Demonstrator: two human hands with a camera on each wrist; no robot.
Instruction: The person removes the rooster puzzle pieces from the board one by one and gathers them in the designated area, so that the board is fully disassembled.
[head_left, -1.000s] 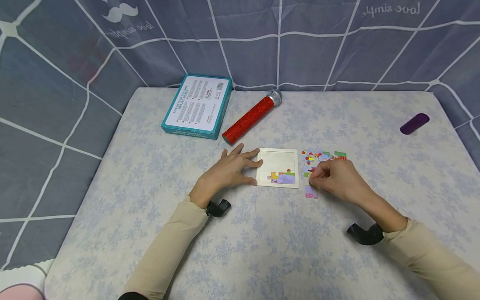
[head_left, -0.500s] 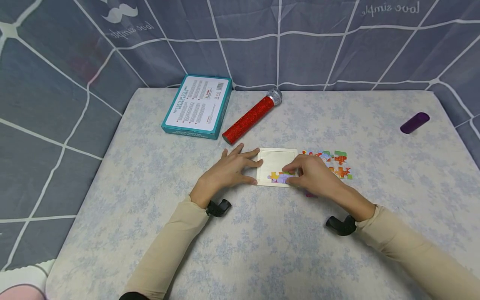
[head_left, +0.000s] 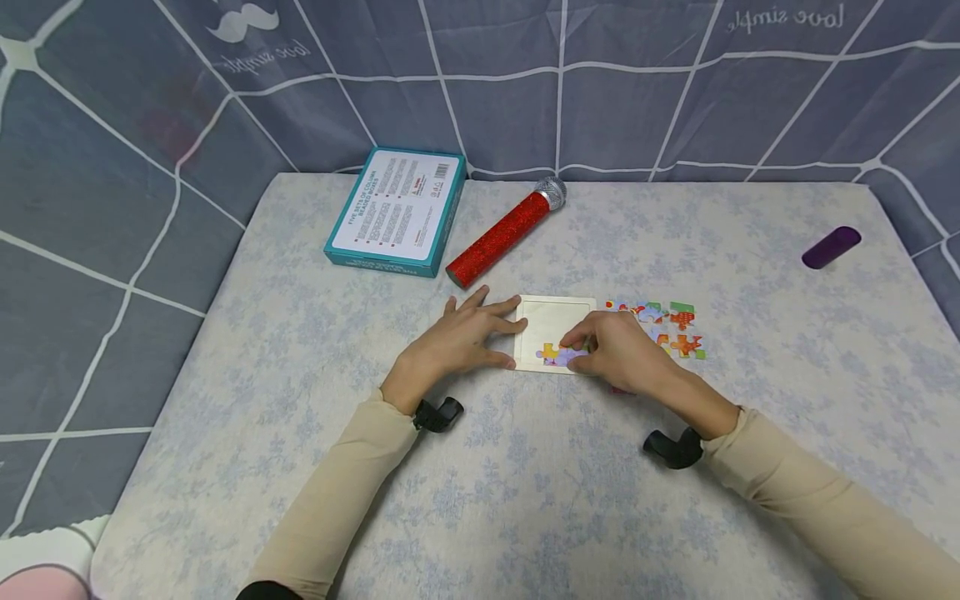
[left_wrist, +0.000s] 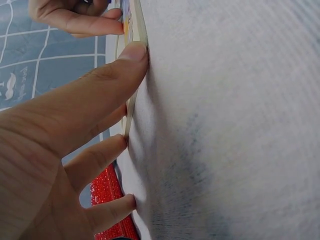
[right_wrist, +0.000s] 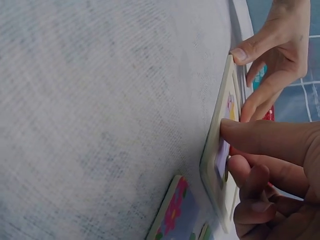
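Observation:
A shallow cream puzzle tray (head_left: 551, 315) lies flat on the table, with several joined puzzle pieces (head_left: 553, 356) along its near side. My left hand (head_left: 456, 337) spreads its fingers at the tray's left edge, thumb and fingertips touching the frame. Over the tray's lower right part, my right hand (head_left: 626, 348) pinches a puzzle piece between thumb and curled fingers; that piece is mostly hidden. In the right wrist view the thumb (right_wrist: 265, 137) touches the lilac puzzle area. Loose puzzle pieces (head_left: 682, 318) lie right of the tray, some hidden under the right hand.
Behind the tray lies a red glittery microphone (head_left: 501, 240), beside a teal and white box (head_left: 397, 208). A purple cylinder (head_left: 831, 247) rests at the far right. A loose flowered piece (right_wrist: 172, 207) lies near the tray. A grey checked curtain (head_left: 495, 117) hangs behind the table.
My right hand has moved left from the loose pieces to the tray with a piece, then shifted only slightly within the last half second. The left hand has stayed at the tray's edge.

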